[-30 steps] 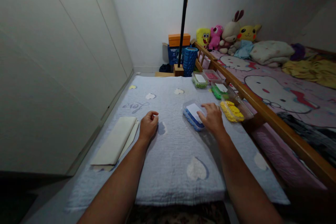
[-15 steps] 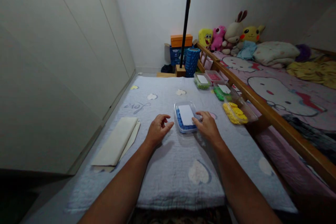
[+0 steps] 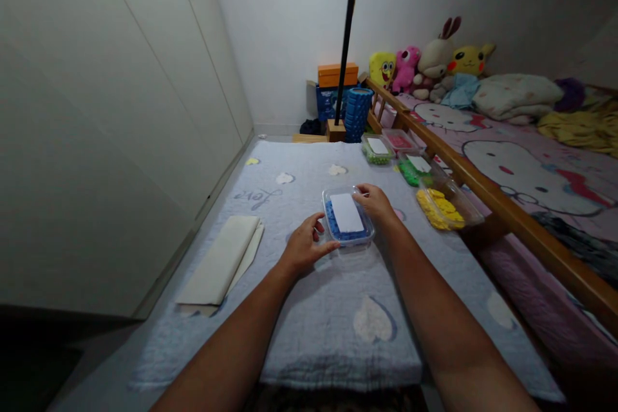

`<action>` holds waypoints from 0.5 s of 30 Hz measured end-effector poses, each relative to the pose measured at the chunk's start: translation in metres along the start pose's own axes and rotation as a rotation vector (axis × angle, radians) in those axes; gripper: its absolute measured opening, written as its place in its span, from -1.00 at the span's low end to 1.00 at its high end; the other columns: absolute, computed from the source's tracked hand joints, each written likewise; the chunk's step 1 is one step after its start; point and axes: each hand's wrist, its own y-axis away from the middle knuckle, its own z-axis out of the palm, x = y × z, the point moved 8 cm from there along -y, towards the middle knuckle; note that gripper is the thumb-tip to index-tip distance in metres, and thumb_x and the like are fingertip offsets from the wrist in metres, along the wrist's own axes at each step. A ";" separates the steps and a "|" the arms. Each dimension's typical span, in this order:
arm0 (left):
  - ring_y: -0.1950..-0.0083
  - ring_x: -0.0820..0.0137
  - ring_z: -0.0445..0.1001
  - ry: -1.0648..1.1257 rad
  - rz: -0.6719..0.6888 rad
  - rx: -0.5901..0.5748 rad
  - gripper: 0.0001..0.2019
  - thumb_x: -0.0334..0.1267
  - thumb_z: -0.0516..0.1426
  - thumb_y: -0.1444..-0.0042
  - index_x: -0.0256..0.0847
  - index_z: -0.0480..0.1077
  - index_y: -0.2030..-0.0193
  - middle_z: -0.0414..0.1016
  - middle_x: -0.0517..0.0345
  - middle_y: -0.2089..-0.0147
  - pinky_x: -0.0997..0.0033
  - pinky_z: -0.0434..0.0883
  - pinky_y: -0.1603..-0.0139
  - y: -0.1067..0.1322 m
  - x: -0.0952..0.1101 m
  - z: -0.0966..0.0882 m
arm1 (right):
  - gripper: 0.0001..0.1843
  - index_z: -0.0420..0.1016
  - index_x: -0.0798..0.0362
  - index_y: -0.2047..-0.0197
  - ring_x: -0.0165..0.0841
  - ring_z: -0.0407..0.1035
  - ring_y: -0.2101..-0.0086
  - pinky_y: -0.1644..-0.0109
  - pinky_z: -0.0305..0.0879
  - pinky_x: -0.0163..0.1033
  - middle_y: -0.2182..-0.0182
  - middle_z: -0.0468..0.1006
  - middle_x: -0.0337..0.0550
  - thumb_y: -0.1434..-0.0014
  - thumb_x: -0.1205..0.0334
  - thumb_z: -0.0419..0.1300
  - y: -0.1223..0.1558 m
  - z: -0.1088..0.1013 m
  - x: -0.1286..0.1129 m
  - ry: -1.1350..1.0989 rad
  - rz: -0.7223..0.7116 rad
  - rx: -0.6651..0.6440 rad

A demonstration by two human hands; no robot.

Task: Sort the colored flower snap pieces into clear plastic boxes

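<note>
Clear plastic forms a small lidded box (image 3: 347,217) of blue pieces with a white label on its lid, sitting in the middle of the frame on a pale blue quilted blanket (image 3: 309,309) printed with white hearts. Both bare forearms reach in from the bottom edge. On the box's left, the left hand (image 3: 305,248) has its grip partly open, thumb and fingertips touching the near left corner. On the right, the right hand (image 3: 376,203) curls against the far right side, its grip narrow around that edge; whether the box is lifted cannot be told. A folded cream cloth (image 3: 222,261) lies on the blanket at the left of the frame, well apart from the hands. To the right of centre, an open tub of yellow pieces (image 3: 441,207) sits beside a wooden bed rail (image 3: 506,212), with tubs of green pieces (image 3: 415,170) and pink pieces (image 3: 398,140) further back. Beyond the rail, at the upper right, is a pink cartoon-cat bedsheet (image 3: 521,167) with stuffed toys (image 3: 434,61) at its head. White wardrobe doors (image 3: 111,96) fill the left side.
</note>
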 end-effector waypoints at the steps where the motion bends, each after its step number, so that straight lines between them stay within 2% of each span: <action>1: 0.26 0.38 0.45 -0.002 0.002 -0.003 -0.19 0.04 0.45 0.07 -0.21 0.40 -0.31 0.53 0.13 0.11 0.32 0.43 0.18 0.000 0.000 0.000 | -0.69 0.70 0.10 0.15 -0.26 0.51 0.23 0.07 0.45 -0.19 0.26 0.67 -0.13 -0.07 0.18 0.25 0.001 -0.002 -0.001 0.021 -0.019 0.027; 4: 0.27 0.38 0.44 0.006 0.011 -0.006 -0.20 0.05 0.45 0.06 -0.18 0.40 -0.30 0.54 0.13 0.12 0.32 0.42 0.19 0.000 -0.001 0.001 | -0.61 0.70 0.10 0.04 -0.24 0.49 0.19 -0.03 0.45 -0.13 0.13 0.64 -0.03 -0.07 0.19 0.28 0.004 -0.009 -0.007 0.125 -0.085 0.127; 6: 0.27 0.38 0.43 0.018 0.018 -0.003 -0.21 0.06 0.44 0.06 -0.16 0.40 -0.30 0.54 0.14 0.12 0.33 0.42 0.19 0.000 -0.002 0.000 | -0.59 0.70 0.11 0.01 -0.24 0.48 0.19 -0.04 0.45 -0.11 0.13 0.61 -0.01 -0.08 0.19 0.28 0.006 -0.011 -0.012 0.162 -0.130 0.156; 10: 0.29 0.40 0.42 0.038 0.018 -0.008 -0.19 0.06 0.45 0.06 -0.16 0.39 -0.31 0.53 0.15 0.12 0.34 0.41 0.21 -0.002 -0.005 0.001 | -0.61 0.68 0.12 0.00 -0.24 0.46 0.22 -0.03 0.43 -0.12 0.21 0.61 -0.05 -0.14 0.21 0.22 0.010 -0.011 -0.018 0.178 -0.187 0.173; 15: 0.31 0.43 0.40 0.046 0.014 -0.015 -0.20 0.06 0.44 0.05 -0.16 0.39 -0.32 0.52 0.17 0.12 0.37 0.39 0.24 -0.003 -0.007 0.002 | -0.58 0.64 0.15 -0.08 -0.22 0.51 0.21 -0.01 0.40 -0.15 0.15 0.67 0.03 -0.24 0.20 0.15 0.014 -0.011 -0.024 0.279 -0.155 0.138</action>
